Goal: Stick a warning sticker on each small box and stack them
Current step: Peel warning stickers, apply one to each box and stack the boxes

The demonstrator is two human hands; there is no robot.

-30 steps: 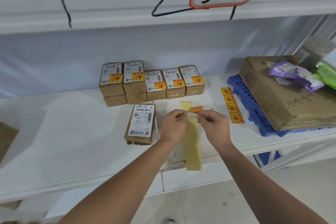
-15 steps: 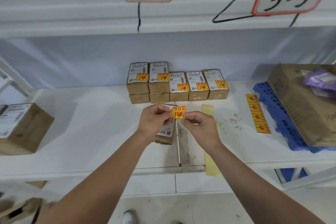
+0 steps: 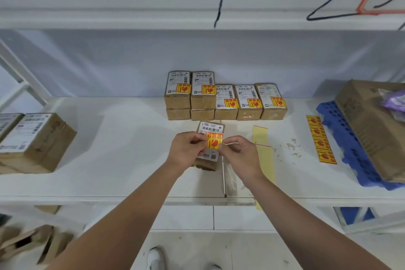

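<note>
Bare shelf (image 3: 122, 138) lies left of the box (image 3: 210, 129); stacked boxes (image 3: 225, 96) block behind, backing strip (image 3: 264, 155) right.

Landmark: the unlabelled small box (image 3: 210, 144) lay on the white shelf (image 3: 122, 149).
Sticker: a yellow-and-red warning sticker (image 3: 214, 140) was pinched above that box.
Left hand (image 3: 186, 151): gripped the sticker's left edge.
Right hand (image 3: 240, 153): gripped its right edge.
Stickered boxes (image 3: 225, 96): a row just behind the box, two stacks two high at the left.
Backing strip (image 3: 264, 155): right of the box.
Sticker strip (image 3: 321, 139): farther right, beside a blue pallet (image 3: 348, 149).
</note>
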